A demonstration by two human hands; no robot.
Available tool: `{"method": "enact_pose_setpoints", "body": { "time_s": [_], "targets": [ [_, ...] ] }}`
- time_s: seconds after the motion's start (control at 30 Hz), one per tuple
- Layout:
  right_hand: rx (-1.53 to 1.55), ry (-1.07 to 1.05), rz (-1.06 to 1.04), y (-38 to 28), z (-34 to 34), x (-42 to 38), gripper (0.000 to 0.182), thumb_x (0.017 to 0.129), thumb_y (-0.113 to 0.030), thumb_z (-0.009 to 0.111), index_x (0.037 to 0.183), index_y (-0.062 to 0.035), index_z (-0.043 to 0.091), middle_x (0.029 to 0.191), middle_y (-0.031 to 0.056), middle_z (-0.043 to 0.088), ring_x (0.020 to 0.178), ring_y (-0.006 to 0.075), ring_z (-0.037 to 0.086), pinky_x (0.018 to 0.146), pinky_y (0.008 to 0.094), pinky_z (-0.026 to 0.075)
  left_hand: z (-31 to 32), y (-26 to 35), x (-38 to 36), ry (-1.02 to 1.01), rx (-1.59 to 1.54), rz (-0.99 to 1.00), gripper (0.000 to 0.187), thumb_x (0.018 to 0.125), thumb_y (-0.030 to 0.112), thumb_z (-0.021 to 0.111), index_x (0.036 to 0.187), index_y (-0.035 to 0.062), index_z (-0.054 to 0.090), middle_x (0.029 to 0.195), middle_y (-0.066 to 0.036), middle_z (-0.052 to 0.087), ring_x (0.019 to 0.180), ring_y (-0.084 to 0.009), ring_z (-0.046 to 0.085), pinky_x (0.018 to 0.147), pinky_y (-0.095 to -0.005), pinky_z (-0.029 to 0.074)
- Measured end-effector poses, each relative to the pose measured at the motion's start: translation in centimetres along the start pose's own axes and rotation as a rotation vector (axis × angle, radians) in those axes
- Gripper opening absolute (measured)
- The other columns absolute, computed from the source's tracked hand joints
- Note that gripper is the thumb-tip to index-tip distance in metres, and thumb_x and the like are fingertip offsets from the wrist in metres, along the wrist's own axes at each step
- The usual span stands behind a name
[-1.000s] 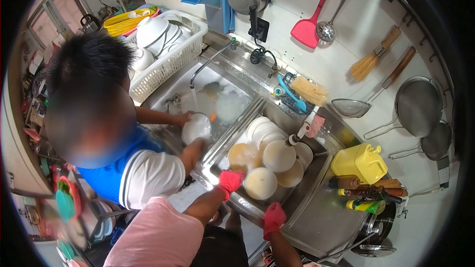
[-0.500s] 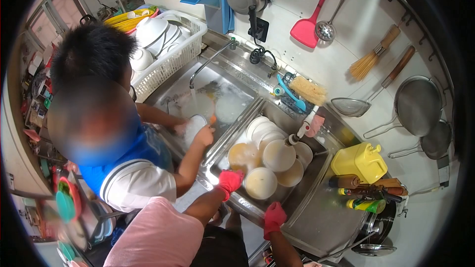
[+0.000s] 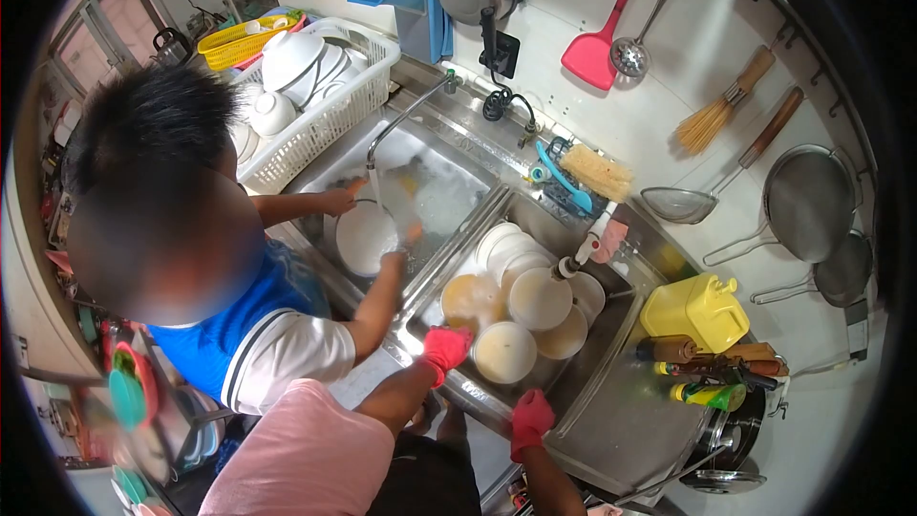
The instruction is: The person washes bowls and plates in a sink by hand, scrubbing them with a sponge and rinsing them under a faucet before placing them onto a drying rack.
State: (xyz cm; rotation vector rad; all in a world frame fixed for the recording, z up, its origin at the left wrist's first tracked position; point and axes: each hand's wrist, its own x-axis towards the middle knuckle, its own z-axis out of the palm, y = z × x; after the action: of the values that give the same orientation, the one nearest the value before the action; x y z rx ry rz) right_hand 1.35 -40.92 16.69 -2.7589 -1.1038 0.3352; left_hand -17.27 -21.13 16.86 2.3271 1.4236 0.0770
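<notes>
My left hand (image 3: 447, 349), in a red rubber glove, is closed over the front rim of the right sink basin (image 3: 478, 399), close to the soaking bowls. My right hand (image 3: 531, 419), also gloved in red, is closed on the same rim farther right. Inside this basin lie several white bowls and plates; one bowl (image 3: 504, 353) holding cloudy liquid is nearest my hands. To the left, another person in a blue and white top holds a white bowl (image 3: 366, 237) with both hands under the running tap (image 3: 373, 155), over the left basin (image 3: 439, 167).
A white basket (image 3: 320, 139) of washed bowls stands behind the left basin. A yellow jug (image 3: 694, 313) and a green-yellow bottle (image 3: 709, 396) stand right of the sink. Strainers (image 3: 808, 204), a red spatula (image 3: 597, 53) and a brush (image 3: 724, 105) hang on the wall.
The other person has leaned left and turned the bowl so that its round face shows beneath the tap, moving one hand up to its far edge. My hands have stayed still.
</notes>
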Motion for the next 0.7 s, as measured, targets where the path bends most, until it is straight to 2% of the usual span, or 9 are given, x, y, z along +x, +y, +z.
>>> {"method": "enact_pose_setpoints", "body": {
  "time_s": [0.4,0.7],
  "targets": [
    [0.004,0.029,0.002,-0.57,-0.55,-0.02,0.024,0.095,-0.033,0.053,0.084,-0.0137,0.063,0.076,0.0158,0.069,0.069,0.0405,0.067,0.064,0.0533,0.052,-0.28,0.07,0.05,-0.008,0.002,-0.002,0.029,0.098,0.034,0.046,0.090,0.0142,0.065,0.081,-0.015,0.072,0.077,-0.0358,0.070,0.076,-0.0505,0.051],
    [-0.028,0.009,0.007,-0.51,-0.50,-0.01,0.026,0.096,-0.034,0.051,0.085,-0.0131,0.062,0.079,0.0158,0.070,0.073,0.0404,0.068,0.066,0.0534,0.052,-0.20,0.08,0.15,-0.023,-0.007,0.003,0.029,0.098,0.035,0.046,0.092,0.0136,0.065,0.081,-0.015,0.072,0.077,-0.0359,0.070,0.077,-0.0502,0.051]
  ]
}}
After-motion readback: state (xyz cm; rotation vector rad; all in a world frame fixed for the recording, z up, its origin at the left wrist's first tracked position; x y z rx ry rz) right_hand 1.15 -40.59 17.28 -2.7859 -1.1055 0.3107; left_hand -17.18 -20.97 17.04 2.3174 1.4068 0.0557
